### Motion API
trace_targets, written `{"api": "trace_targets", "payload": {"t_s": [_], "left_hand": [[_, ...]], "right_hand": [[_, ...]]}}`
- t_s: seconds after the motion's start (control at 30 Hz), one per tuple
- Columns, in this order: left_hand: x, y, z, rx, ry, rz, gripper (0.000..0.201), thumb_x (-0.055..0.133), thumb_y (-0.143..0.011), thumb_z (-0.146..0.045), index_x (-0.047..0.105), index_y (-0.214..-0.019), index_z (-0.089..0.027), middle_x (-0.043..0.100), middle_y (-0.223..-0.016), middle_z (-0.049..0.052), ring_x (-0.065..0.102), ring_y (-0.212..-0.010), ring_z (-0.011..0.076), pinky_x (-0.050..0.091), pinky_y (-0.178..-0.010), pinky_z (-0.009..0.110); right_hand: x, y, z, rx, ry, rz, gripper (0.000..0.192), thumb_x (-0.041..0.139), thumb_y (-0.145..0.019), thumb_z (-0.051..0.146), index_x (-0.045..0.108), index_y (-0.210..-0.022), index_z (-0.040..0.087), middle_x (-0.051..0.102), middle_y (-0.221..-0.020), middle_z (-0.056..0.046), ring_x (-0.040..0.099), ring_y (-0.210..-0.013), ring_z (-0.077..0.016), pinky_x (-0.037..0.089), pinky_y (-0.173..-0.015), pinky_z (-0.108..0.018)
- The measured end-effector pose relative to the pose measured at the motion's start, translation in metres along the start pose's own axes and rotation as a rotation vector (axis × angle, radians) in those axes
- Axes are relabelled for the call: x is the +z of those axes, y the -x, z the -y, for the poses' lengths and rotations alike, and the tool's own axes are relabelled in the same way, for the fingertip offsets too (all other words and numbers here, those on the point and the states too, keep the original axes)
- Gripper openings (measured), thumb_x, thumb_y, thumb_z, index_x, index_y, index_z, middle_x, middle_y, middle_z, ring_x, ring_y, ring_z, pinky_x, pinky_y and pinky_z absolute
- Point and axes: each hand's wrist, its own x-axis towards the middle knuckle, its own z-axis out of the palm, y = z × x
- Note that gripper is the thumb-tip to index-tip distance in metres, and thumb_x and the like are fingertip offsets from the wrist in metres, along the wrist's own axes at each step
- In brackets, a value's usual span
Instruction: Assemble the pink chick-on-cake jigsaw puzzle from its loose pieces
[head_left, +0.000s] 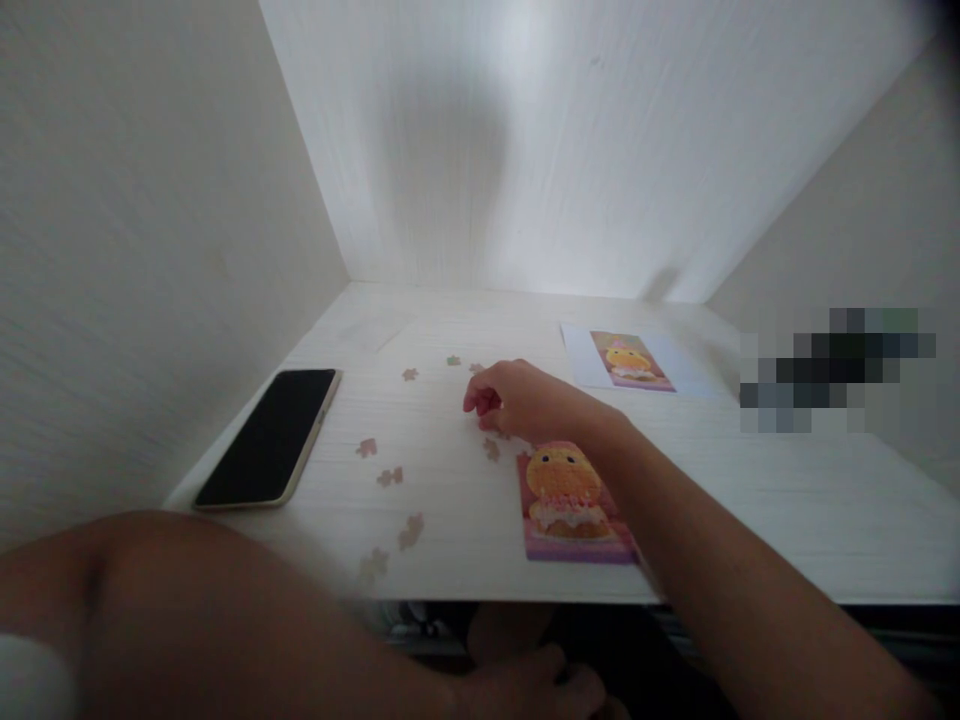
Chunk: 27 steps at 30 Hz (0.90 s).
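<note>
1. Right hand [525, 400] on the surface [750, 480], fingers curled over loose puzzle pieces [491, 448]; whether it pinches one, can't tell.
2. Assembled puzzle [566, 505], yellow duck on pink, at 5 o'clock of the hand.
3. Left hand [540, 685] low below the surface edge, grip unclear.
4. Phone [270, 437] at 9 o'clock.

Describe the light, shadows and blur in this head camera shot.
Head view: soft light brightens the back wall, where a broad grey shadow falls at centre; the table is evenly lit with no hard glare. The phone screen is black and dull. The near left arm is blurred, and the left hand sits in dark under the table. The right hand is fairly sharp. A pixelated patch masks the right edge.
</note>
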Motion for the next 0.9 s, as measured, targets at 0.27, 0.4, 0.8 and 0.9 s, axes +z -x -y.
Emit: {"api": "trace_targets", "payload": {"t_s": [0.27, 0.4, 0.8, 0.9], "left_hand": [[-0.017, -0.001, 0.004, 0.012, 0.027, -0.045, 0.024, 0.059, -0.086, -0.025, 0.070, -0.107, -0.024, 0.054, -0.123, 0.006, 0.054, -0.082, 0.0159, 0.034, -0.051, 0.029], [-0.025, -0.002, 0.007, 0.015, 0.049, -0.023, 0.027, 0.055, -0.089, -0.026, 0.069, -0.112, -0.024, 0.053, -0.126, 0.006, 0.054, -0.086, 0.0157, 0.039, -0.054, 0.028], [-0.034, -0.001, 0.007, -0.003, 0.096, 0.018, 0.035, 0.059, -0.087, -0.028, 0.066, -0.121, -0.027, 0.050, -0.135, 0.004, 0.056, -0.089, 0.0158, 0.042, -0.057, 0.029], [-0.032, -0.001, 0.006, -0.027, 0.109, 0.008, 0.037, 0.061, -0.084, -0.033, 0.065, -0.121, -0.028, 0.056, -0.122, 0.007, 0.056, -0.084, 0.0180, 0.042, -0.059, 0.031]], "right_hand": [[-0.021, 0.027, -0.018, 0.096, -0.412, 0.053, 0.016, 0.074, -0.075, 0.012, 0.071, -0.091, 0.017, 0.076, -0.088, -0.005, 0.071, -0.079, -0.0158, 0.055, -0.072, -0.027], [-0.023, 0.037, -0.022, 0.125, -0.417, 0.115, 0.014, 0.072, -0.075, 0.014, 0.070, -0.089, 0.017, 0.076, -0.086, -0.004, 0.070, -0.076, -0.0153, 0.054, -0.068, -0.026], [-0.008, 0.038, -0.027, 0.106, -0.298, 0.135, 0.018, 0.070, -0.075, 0.013, 0.073, -0.092, 0.017, 0.077, -0.086, -0.005, 0.071, -0.077, -0.0169, 0.054, -0.066, -0.026], [-0.013, 0.039, -0.025, 0.079, -0.222, 0.109, 0.020, 0.067, -0.076, 0.011, 0.074, -0.094, 0.018, 0.077, -0.087, -0.004, 0.070, -0.076, -0.0158, 0.052, -0.065, -0.025]]}}
